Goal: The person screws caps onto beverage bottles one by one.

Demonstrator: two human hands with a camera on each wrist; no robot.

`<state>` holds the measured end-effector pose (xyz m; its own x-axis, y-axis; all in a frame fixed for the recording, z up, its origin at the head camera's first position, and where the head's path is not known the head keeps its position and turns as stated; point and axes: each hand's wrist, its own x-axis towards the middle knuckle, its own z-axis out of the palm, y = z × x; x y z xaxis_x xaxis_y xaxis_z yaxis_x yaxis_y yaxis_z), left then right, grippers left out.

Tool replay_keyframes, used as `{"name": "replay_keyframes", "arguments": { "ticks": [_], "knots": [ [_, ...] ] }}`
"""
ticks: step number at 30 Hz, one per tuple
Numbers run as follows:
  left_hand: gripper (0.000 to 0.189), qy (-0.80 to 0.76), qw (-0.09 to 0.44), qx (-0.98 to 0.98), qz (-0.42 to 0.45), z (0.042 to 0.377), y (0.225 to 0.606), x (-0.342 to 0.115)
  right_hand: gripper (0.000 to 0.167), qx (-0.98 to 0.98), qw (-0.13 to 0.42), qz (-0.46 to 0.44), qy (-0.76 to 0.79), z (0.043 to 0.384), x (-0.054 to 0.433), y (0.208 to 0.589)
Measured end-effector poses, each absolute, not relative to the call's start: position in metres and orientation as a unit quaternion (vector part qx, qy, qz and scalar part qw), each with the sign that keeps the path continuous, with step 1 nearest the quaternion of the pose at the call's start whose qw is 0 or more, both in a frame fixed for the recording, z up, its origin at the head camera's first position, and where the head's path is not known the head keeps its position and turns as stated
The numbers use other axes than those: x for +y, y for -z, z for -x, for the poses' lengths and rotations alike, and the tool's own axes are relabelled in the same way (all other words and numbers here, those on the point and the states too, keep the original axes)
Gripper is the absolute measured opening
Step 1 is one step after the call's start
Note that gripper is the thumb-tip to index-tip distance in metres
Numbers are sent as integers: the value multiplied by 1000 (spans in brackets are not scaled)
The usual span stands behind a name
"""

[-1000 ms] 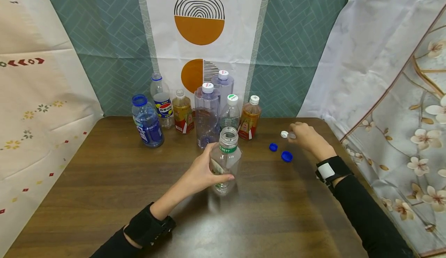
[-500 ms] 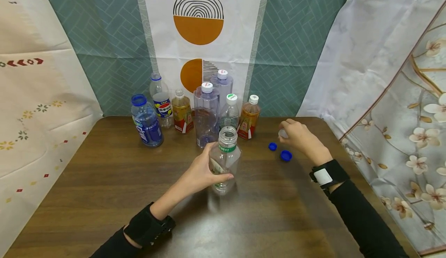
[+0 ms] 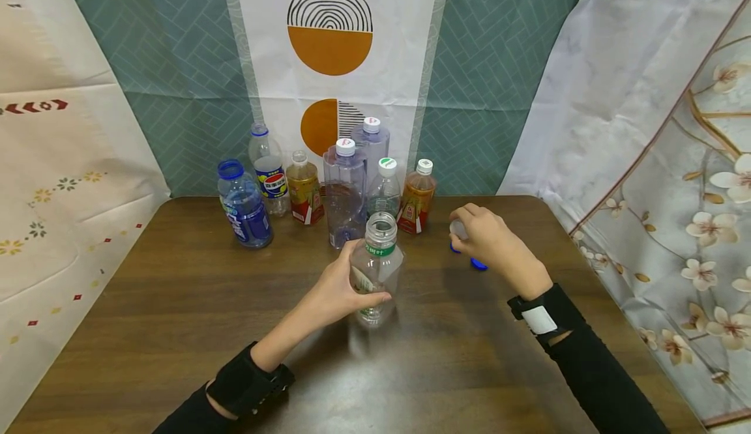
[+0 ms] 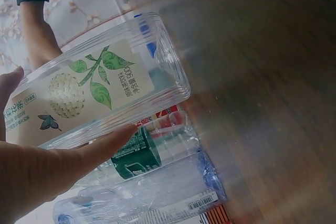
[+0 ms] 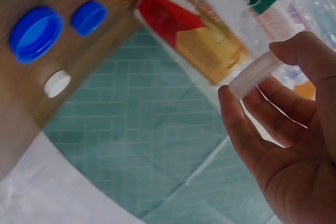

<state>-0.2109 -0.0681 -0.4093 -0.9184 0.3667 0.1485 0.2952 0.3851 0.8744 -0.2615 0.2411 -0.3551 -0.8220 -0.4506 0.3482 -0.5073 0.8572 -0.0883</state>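
Observation:
My left hand (image 3: 341, 285) grips a clear plastic bottle (image 3: 380, 267) with a green neck band, standing upright with an uncapped mouth. Its label (image 4: 68, 90), with leaves and a white flower, shows in the left wrist view. To the right, my right hand (image 3: 495, 246) is raised over the table, pinching a translucent ribbed bottle cap (image 5: 255, 75) between thumb and fingers. Below that hand lie a large blue cap (image 5: 34, 34) and a smaller blue cap (image 5: 89, 17). A small white cap (image 5: 57, 83) rests beside them, hidden behind the hand in the head view.
Several bottles line the table's back: an uncapped blue-labelled bottle (image 3: 243, 206), an uncapped cola bottle (image 3: 271, 176), an uncapped tea bottle (image 3: 304, 189), a tall purplish bottle (image 3: 344, 193) and a capped tea bottle (image 3: 417, 198). Patterned cloth (image 3: 493, 82) hangs behind.
The right hand has lifted the translucent cap and carried it left, toward the gripped bottle, passing over the blue caps. The left hand and its bottle stay put.

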Motion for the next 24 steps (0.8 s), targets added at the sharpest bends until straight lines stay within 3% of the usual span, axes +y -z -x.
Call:
{"name": "replay_keyframes", "arguments": {
  "ticks": [24],
  "knots": [
    [99, -516, 35, 832, -201, 211, 410, -68, 35, -862, 334, -334, -183, 195, 179, 329]
  ]
}}
